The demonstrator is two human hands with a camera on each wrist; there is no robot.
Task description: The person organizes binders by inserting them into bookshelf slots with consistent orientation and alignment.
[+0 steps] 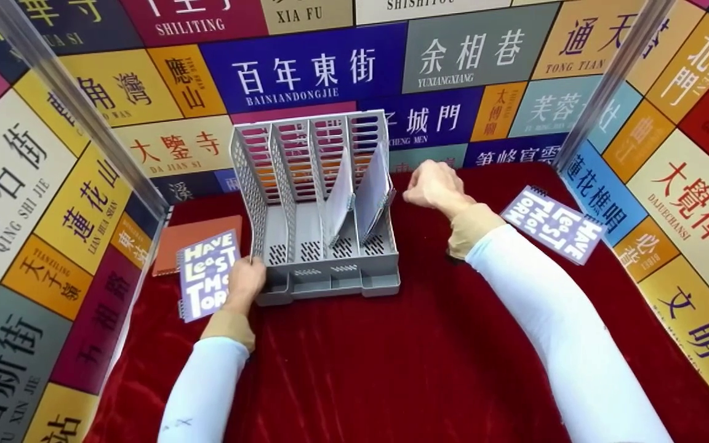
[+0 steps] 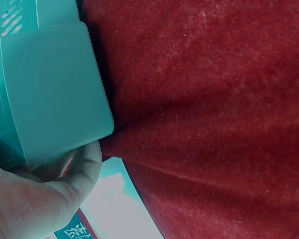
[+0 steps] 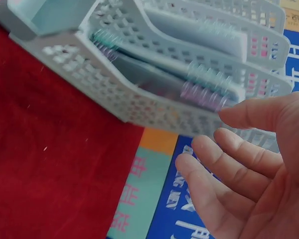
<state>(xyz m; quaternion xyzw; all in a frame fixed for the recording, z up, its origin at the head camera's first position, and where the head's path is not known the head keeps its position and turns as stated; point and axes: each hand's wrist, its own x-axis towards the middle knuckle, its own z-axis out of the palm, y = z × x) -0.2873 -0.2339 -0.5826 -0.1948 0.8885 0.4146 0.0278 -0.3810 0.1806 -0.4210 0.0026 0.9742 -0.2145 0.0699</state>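
A grey desktop file rack (image 1: 330, 271) with several upright compartments stands at the back of the table. Spiral notebooks (image 1: 374, 194) lean in its two right-hand compartments; coils show on those notebooks (image 3: 204, 89) in the right wrist view. My left hand (image 1: 247, 282) grips the rack's left front corner, its thumb and fingers (image 2: 84, 169) bent against the grey front piece. Off the rack's right side, my right hand (image 1: 434, 184) hovers with loosely curled fingers and nothing in them. In the right wrist view that hand (image 3: 249, 169) is close to the rack's outer wall.
Left of the rack, a purple lettered notebook (image 1: 197, 289) partly overlaps a reddish-orange notebook (image 1: 173, 243). Another purple lettered notebook (image 1: 554, 224) lies at the right. Red velvet cloth (image 1: 391, 369) covers the table. Panels with colourful sign lettering (image 1: 305, 67) enclose the back and sides.
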